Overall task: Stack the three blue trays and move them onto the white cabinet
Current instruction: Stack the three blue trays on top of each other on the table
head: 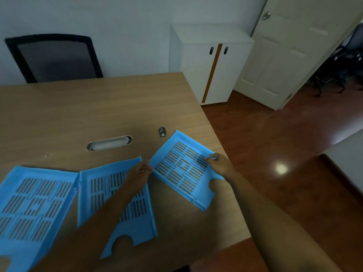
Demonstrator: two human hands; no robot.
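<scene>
Three slotted blue trays lie on the wooden table (82, 110). The left tray (33, 207) and the middle tray (102, 191) rest flat side by side. The right tray (176, 169) is turned at an angle near the table's right edge. My left hand (140, 170) grips its left edge, with the forearm crossing over the middle tray. My right hand (220, 163) grips its right edge. The white cabinet (208, 36) stands past the table's far right corner, its top bare.
A small metal object (162, 132) sits just beyond the right tray. A grey cable slot (109, 142) is set in the tabletop. A black mesh chair (57, 57) stands behind the table. An open white door (290, 52) is right of the cabinet, over wooden floor (275, 150).
</scene>
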